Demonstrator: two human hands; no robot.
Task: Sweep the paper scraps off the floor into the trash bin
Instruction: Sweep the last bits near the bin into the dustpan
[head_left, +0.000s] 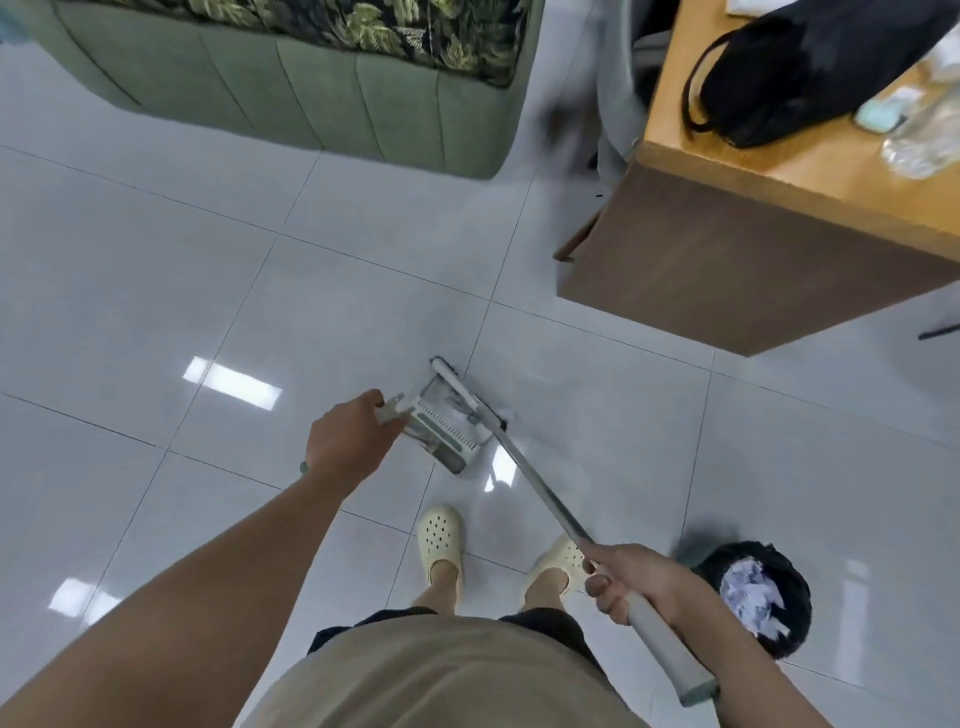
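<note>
left hand (347, 446): grips dustpan (441, 431) handle
right hand (631, 582): curled round broom (524, 467) handle
risk: tilting dustpan spills scraps before bin (756, 597) at 4 o'clock

No readable text, label, brand, number or sign anywhere in view. Dustpan (441, 431), broom handle (540, 499), trash bin (758, 597), black bag (795, 73) on counter (727, 171): all bare of legible print.
</note>
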